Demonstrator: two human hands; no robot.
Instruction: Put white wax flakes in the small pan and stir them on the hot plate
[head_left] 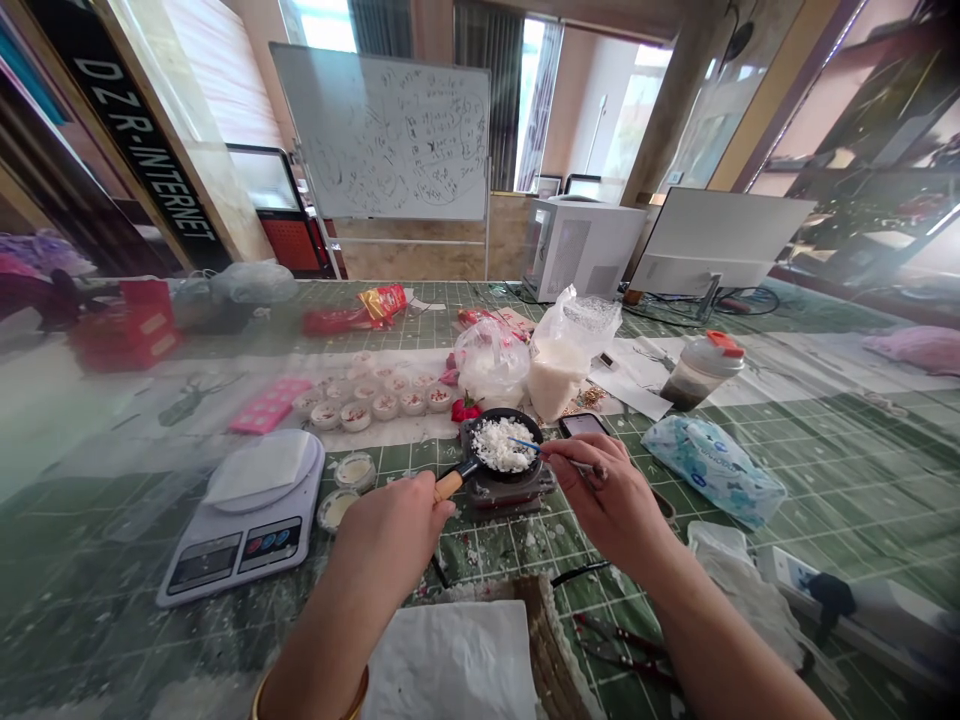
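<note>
My left hand [397,530] is closed around the wooden handle of a small black frying pan [469,466]. The pan rests on a small dark hot plate [506,495] and is heaped with white flakes [499,445]. Pinched in the fingers of my right hand [611,495] is a thin blue stick [526,445], its far end among the flakes. Just behind my right fingers lies a phone [583,425], partly covered. Two small cups of pale material [355,470] stand left of the pan, close to my left hand.
A kitchen scale [247,515] sits at left, near several filled round cups [385,406] and a pink mould [270,405]. Plastic bags of white material [555,370] stand behind the pan. At right are a shaker bottle [701,370], a tissue pack [712,470] and a power strip [795,580]. Pliers [622,645] lie near my right forearm.
</note>
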